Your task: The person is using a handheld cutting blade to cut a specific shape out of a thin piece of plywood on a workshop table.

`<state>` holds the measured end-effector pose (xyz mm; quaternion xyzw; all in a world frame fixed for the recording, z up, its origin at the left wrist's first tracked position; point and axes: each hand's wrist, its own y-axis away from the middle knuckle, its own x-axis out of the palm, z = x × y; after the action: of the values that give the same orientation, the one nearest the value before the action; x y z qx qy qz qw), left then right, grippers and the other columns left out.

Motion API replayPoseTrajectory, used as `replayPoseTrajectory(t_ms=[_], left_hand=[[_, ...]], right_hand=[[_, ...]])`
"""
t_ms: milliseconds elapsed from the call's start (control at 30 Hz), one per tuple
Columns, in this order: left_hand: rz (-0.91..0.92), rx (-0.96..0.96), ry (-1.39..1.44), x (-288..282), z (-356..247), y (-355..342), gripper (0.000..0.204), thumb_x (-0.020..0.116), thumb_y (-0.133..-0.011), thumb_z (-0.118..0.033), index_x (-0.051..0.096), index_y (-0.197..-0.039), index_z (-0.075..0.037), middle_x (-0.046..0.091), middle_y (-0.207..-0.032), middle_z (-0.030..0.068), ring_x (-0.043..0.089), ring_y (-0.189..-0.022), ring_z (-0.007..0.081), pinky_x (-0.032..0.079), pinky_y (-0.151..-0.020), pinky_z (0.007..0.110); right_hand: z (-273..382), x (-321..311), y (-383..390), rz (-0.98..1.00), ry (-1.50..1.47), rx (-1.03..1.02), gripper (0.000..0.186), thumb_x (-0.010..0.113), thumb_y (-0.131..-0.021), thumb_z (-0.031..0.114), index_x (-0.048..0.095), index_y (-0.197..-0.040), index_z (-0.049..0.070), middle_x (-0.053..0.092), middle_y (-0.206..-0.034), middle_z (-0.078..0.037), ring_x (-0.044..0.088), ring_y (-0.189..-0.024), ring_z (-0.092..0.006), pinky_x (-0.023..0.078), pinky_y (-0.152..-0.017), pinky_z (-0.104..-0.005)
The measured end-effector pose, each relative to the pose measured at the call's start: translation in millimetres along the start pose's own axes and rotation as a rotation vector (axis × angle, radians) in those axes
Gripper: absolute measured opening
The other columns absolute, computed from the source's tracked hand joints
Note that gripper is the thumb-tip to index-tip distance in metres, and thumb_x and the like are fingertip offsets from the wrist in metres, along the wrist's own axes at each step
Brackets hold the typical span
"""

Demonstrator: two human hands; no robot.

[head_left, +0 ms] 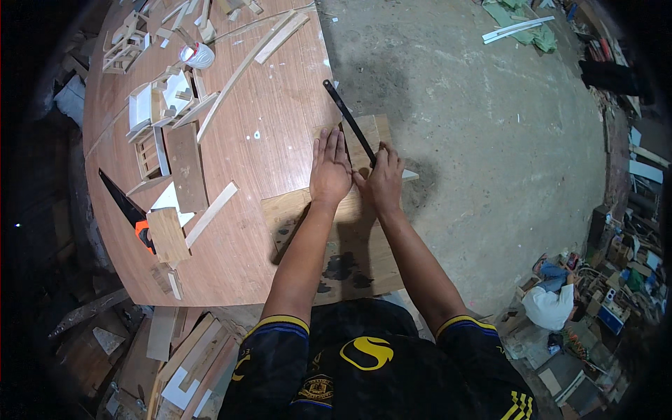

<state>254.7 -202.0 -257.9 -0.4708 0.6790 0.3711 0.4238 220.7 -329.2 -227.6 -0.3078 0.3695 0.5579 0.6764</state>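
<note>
Find black bar-shaped tool (350, 120) at the right-hand edge of the table (280, 105), slanting away and leftward from the right hand (383, 178), above the wooden board (380, 129). Note right fingers bent and closed round the near end of the tool. Note left hand (331, 173) laid palm down, fingers straight and close together, clamped on nothing visible. Cannot tell what lies beneath the palm. Observe pale strip (411, 174) projecting just beside the right hand; cannot confirm contact.

Judge tool light, stiff and hardly fragile, probably metal; smooth enough to slip in a loose grip. Recommend hold at the near end, as at present. Treat underside as possibly sharp; cannot verify from this view. Judge board flat and rigid, best pressed from above, well in from the rim.

Mark board as apparently reaching past the table edge, over concrete floor (490, 175); cannot see support below, so regard outer side as liable to tip. Rate open room greatest to the right. Allow for crowding well to the left: white-panelled frame (140, 108), brown panel (186, 168), orange-handled saw (127, 203).
</note>
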Motion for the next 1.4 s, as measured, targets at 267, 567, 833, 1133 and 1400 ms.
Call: replayPoseTrajectory(t_ms=[267, 567, 833, 1133, 1400], left_hand=[[-0.062, 0.012, 0.021, 5.4, 3.7, -0.5, 0.059, 0.045, -0.094, -0.017, 0.036, -0.149, 0.002, 0.029, -0.159, 0.0128, 0.019, -0.150, 0.0304, 0.012, -0.125, 0.045], [-0.099, 0.009, 0.058, 6.8, 5.4, 0.6, 0.057, 0.044, -0.094, -0.016, 0.038, -0.149, 0.001, 0.032, -0.158, 0.0127, 0.021, -0.150, 0.0305, 0.014, -0.125, 0.045], [-0.127, 0.026, 0.053, 4.3, 5.9, 2.0, 0.055, 0.046, -0.096, -0.018, 0.040, -0.148, -0.002, 0.034, -0.157, 0.0110, 0.023, -0.149, 0.0299, 0.016, -0.124, 0.046], [-0.134, 0.043, -0.003, 7.9, 9.3, 2.4, 0.056, 0.049, -0.095, -0.018, 0.040, -0.148, -0.002, 0.033, -0.158, 0.0108, 0.023, -0.149, 0.0297, 0.017, -0.124, 0.044], [-0.131, 0.046, 0.052, 5.7, 6.9, 2.4, 0.057, 0.051, -0.094, -0.016, 0.040, -0.148, -0.002, 0.034, -0.158, 0.0096, 0.025, -0.149, 0.0300, 0.018, -0.124, 0.045]], right_hand=[[-0.1, 3.1, -0.5, 0.001, 0.022, -0.019, 0.068, 0.086, -0.062, 0.020, 0.051, -0.115, -0.002, 0.046, -0.140, -0.022, 0.045, -0.122, -0.0425, 0.038, -0.103, -0.0468], [6.7, 1.4, 0.0, -0.017, 0.008, 0.026, 0.058, 0.084, -0.064, 0.019, 0.052, -0.107, -0.002, 0.049, -0.134, -0.022, 0.045, -0.125, -0.0399, 0.037, -0.102, -0.0486], [4.8, 2.4, -0.5, 0.022, 0.024, 0.016, 0.069, 0.085, -0.065, 0.022, 0.049, -0.118, -0.006, 0.048, -0.137, -0.025, 0.044, -0.126, -0.0425, 0.034, -0.105, -0.0475], [6.4, 2.6, -1.3, 0.043, 0.044, 0.034, 0.075, 0.085, -0.065, 0.022, 0.048, -0.123, -0.006, 0.047, -0.139, -0.026, 0.044, -0.125, -0.0428, 0.035, -0.105, -0.0481], [8.0, 3.8, -2.5, -0.009, 0.060, 0.028, 0.069, 0.086, -0.063, 0.023, 0.050, -0.116, -0.005, 0.047, -0.137, -0.025, 0.045, -0.123, -0.0422, 0.037, -0.103, -0.0478]])
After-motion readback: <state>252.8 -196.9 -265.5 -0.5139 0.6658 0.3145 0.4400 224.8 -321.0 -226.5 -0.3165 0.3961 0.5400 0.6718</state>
